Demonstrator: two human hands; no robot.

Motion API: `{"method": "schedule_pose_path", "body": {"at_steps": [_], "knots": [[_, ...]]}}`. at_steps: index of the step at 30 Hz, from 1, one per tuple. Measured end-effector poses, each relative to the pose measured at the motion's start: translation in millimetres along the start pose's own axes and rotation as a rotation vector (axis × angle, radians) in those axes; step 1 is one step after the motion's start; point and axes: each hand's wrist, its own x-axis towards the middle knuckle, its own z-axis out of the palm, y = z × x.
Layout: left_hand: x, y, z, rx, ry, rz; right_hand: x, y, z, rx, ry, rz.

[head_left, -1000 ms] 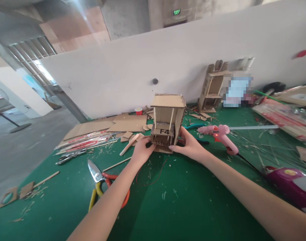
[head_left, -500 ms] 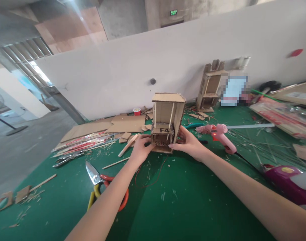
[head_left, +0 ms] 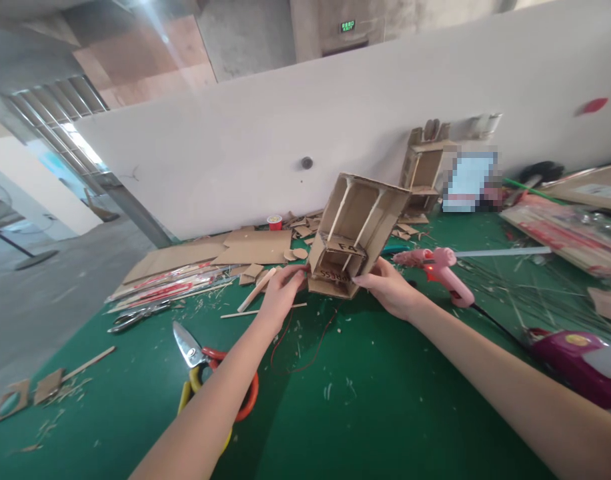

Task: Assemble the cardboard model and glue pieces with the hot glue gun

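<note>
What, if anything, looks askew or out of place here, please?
The cardboard frame leans rightward between the left grip and right grip, while the similar tower behind stands on its base. Cardboard scraps untidily litter the green table.

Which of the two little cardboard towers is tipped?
The nearer cardboard tower, held between the left hand and right hand, leans to the right; the farther cardboard tower stands upright by the white partition.

Craft workshop in a rough concrete space
A cardboard structure (head_left: 356,212), a pink glue gun (head_left: 446,270), scissors (head_left: 189,350) and flat cardboard sheets (head_left: 255,246) share a green, littered counter (head_left: 360,413); beyond a white partition (head_left: 225,147) stand bare grey walls (head_left: 255,40) and a lit exit sign (head_left: 347,26), with plain grey floor (head_left: 90,273) to the left.
</note>
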Motion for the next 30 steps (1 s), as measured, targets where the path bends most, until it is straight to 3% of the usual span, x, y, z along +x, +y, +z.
{"method": "schedule_pose_path", "body": {"at_steps": [10,13,21,26,30], "knots": [[5,-2,-3.3,0.158,0.060,0.009,0,5,0,0.102,0.116,0.091],[6,7,-7.0,0.223,0.101,0.052,0,6,1,0.112,0.146,0.106],[2,41,-18.0,0.285,0.024,0.110,4,8,-2,0.150,0.187,0.110],[-1,46,-20.3,0.468,0.040,0.160,2,5,0,0.172,0.113,0.106],[0,39,-19.4,0.396,-0.099,0.202,-1,-1,2,0.171,0.023,0.106]]}}
